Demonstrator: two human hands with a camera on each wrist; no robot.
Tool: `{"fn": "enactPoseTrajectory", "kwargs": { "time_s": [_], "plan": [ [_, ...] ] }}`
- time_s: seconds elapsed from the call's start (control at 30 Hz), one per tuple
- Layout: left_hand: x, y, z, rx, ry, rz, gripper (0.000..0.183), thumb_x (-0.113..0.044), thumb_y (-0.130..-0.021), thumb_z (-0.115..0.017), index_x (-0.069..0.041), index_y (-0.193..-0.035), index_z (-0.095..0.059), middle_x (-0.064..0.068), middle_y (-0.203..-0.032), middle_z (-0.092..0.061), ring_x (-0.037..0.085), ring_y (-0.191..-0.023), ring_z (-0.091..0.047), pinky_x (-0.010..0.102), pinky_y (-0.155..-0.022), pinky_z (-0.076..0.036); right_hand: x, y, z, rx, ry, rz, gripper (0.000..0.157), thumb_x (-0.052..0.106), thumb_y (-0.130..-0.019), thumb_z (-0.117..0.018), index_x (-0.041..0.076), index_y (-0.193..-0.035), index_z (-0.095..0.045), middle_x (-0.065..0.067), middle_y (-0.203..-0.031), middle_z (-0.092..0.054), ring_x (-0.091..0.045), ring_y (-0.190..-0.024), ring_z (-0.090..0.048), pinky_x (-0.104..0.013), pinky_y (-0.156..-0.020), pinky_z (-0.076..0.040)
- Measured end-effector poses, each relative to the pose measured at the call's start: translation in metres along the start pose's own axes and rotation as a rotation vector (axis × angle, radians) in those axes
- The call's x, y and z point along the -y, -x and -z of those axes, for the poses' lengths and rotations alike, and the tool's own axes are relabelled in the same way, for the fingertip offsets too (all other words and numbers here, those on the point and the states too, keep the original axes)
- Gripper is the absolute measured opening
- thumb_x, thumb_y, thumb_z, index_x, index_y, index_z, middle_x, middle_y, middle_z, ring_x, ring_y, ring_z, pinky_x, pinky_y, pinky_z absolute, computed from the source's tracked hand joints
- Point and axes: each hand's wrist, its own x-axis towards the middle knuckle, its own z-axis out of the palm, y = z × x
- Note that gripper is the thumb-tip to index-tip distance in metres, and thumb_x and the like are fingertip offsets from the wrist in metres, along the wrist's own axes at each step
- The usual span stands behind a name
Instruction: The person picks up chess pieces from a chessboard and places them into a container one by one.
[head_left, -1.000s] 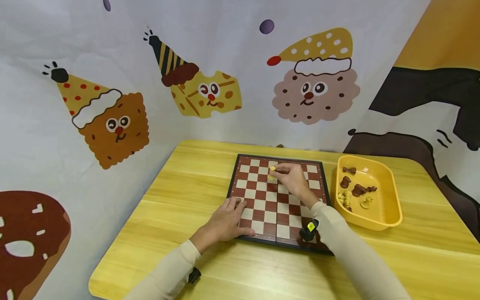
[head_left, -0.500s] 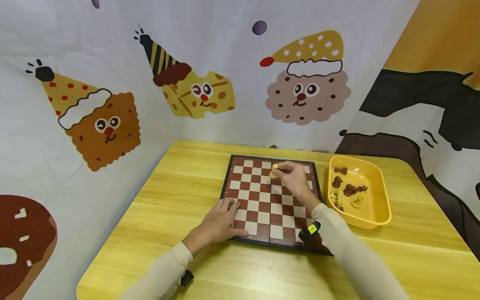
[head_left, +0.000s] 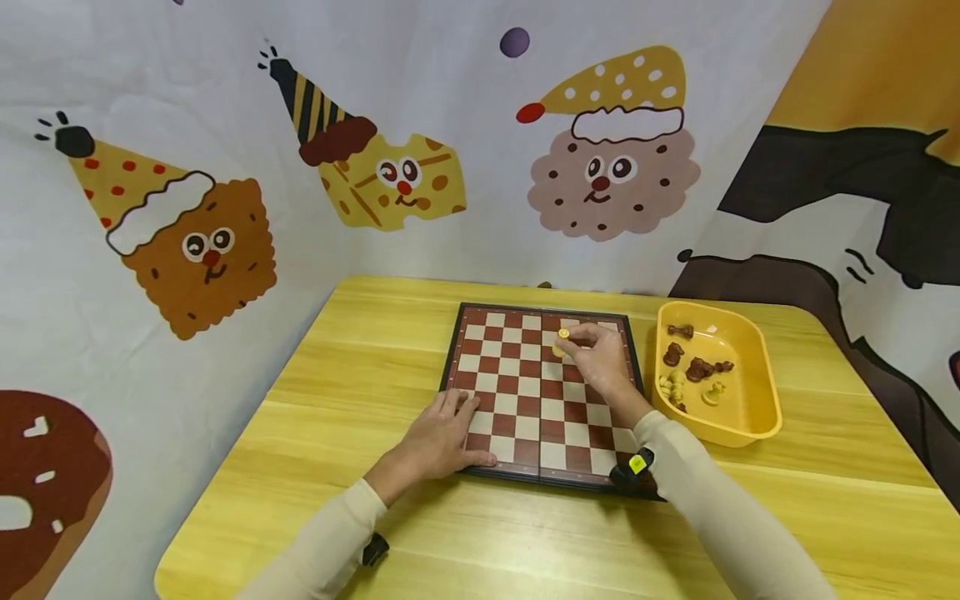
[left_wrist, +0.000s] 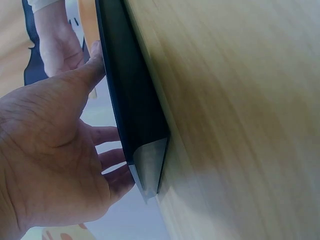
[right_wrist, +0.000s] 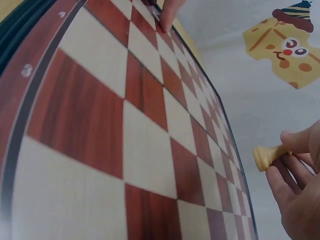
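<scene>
In the head view my right hand [head_left: 602, 360] pinches a cream-yellow chess piece [head_left: 560, 343] between thumb and fingertips, over the far right half of the chessboard [head_left: 507, 402]. The right wrist view shows that piece's flared base [right_wrist: 262, 158] apart from the board's surface; its upper part is covered by the fingers, so I cannot tell which piece it is. My left hand [head_left: 438, 435] rests on the board's near left corner, fingers extended on the squares and thumb along the front edge. From the left wrist, its palm [left_wrist: 50, 155] shows beside the dark board side [left_wrist: 132, 90].
Right of the board stands a yellow plastic tray [head_left: 759, 392] with several brown chess pieces [head_left: 699, 369] and a few cream ones [head_left: 714, 393] lying in it. The wooden table [head_left: 360, 358] meets a cartoon-printed cloth [head_left: 420, 258] at the back.
My right hand has carried the cream chess piece rightward, across the board's middle fold. The left hand stays at its corner. The head view has swung slightly right.
</scene>
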Motion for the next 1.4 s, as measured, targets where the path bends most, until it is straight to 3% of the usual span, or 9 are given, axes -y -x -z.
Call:
{"fn": "enactPoseTrajectory", "kwargs": {
  "time_s": [0.33,0.6,0.97,1.4],
  "plan": [
    [0.000,-0.001,0.001,0.011,-0.013,0.002,0.096,-0.063,-0.086,-0.071,0.000,-0.152,-0.043,0.019,-0.139,-0.043,0.035,-0.132,-0.040,0.044,-0.110,-0.039,-0.006,0.006,0.007,-0.023,0.034,-0.037,0.021,0.014,-0.091,-0.079,-0.001,-0.104,-0.075,-0.016,-0.105,-0.073,-0.028,-0.095,-0.067,-0.034,-0.076,-0.053],
    [-0.001,0.000,0.001,-0.001,0.018,-0.001,0.094,-0.059,-0.085,-0.074,0.001,-0.151,-0.044,0.019,-0.142,-0.043,0.035,-0.133,-0.040,0.046,-0.110,-0.040,-0.012,0.005,0.012,-0.038,0.054,-0.011,0.018,0.012,-0.089,-0.081,-0.001,-0.102,-0.076,-0.015,-0.101,-0.074,-0.027,-0.092,-0.067,-0.025,-0.071,-0.051],
    [-0.002,0.000,-0.001,0.004,0.022,0.004,0.095,-0.061,-0.086,-0.072,0.001,-0.151,-0.043,0.020,-0.147,-0.041,0.036,-0.134,-0.039,0.049,-0.112,-0.037,-0.014,0.009,0.022,-0.044,0.101,0.030,0.016,0.011,-0.090,-0.080,-0.001,-0.101,-0.075,-0.014,-0.097,-0.073,-0.027,-0.089,-0.067,-0.024,-0.067,-0.050],
    [-0.005,0.001,-0.001,0.012,0.056,0.028,0.096,-0.059,-0.086,-0.074,0.002,-0.153,-0.040,0.023,-0.149,-0.038,0.039,-0.136,-0.037,0.051,-0.113,-0.035,-0.026,0.017,0.053,-0.088,0.148,0.011,0.023,0.017,-0.090,-0.080,-0.001,-0.104,-0.075,-0.016,-0.098,-0.073,-0.026,-0.086,-0.067,-0.022,-0.064,-0.048]
  ]
}}
